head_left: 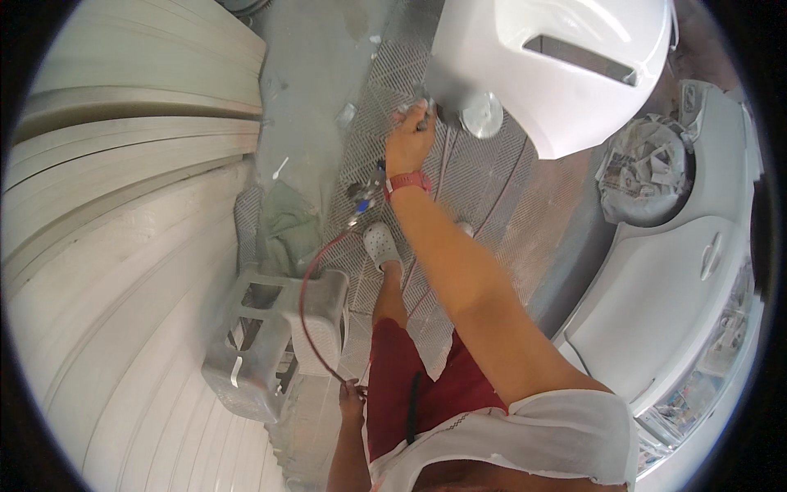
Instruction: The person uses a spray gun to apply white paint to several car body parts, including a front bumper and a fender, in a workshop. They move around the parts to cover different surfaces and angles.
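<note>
My right hand (412, 138) is closed around the grip of a spray gun, with a red band at the wrist. The gun's round silver cup (481, 115) sticks out to the right, beside a glossy white car body panel (492, 49) with a slot-shaped opening. Part of the gun is hidden by my fingers. Below its grip hang metal and blue fittings (361, 207), joined to a thin red air hose (303, 303). Lower down, my left hand (352, 397) is closed on that hose, near my left thigh.
A grey plastic stool (316, 307) stands left of my legs, near a greenish cloth (288, 230). Long pale panels (139, 156) line the left side. On the right is a white car (648, 303) with a paper-covered wheel (643, 176). More hose crosses the patterned floor.
</note>
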Demonstrator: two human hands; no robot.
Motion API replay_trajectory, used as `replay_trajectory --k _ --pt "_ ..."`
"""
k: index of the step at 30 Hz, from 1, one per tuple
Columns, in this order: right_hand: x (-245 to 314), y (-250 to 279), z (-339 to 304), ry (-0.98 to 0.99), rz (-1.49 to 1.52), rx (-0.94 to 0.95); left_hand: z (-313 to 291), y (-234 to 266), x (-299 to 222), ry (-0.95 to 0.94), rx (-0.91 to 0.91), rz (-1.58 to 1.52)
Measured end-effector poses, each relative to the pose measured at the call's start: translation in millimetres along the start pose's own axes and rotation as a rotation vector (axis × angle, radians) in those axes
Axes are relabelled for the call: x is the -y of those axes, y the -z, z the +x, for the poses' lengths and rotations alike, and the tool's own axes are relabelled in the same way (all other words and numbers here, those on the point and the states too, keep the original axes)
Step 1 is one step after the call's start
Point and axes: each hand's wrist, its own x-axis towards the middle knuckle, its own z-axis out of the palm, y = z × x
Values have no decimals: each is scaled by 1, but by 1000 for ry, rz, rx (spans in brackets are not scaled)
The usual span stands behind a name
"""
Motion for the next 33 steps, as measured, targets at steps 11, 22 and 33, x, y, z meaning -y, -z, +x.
replay_trajectory --k 11,22,33 --pt "225 -85 16 195 406 -72 -20 50 -42 -178 41 -6" --pt "225 41 -23 301 -417 63 -21 57 -51 -89 39 -150" --pt "266 -34 72 705 -1229 660 -82 16 -155 -810 72 565"
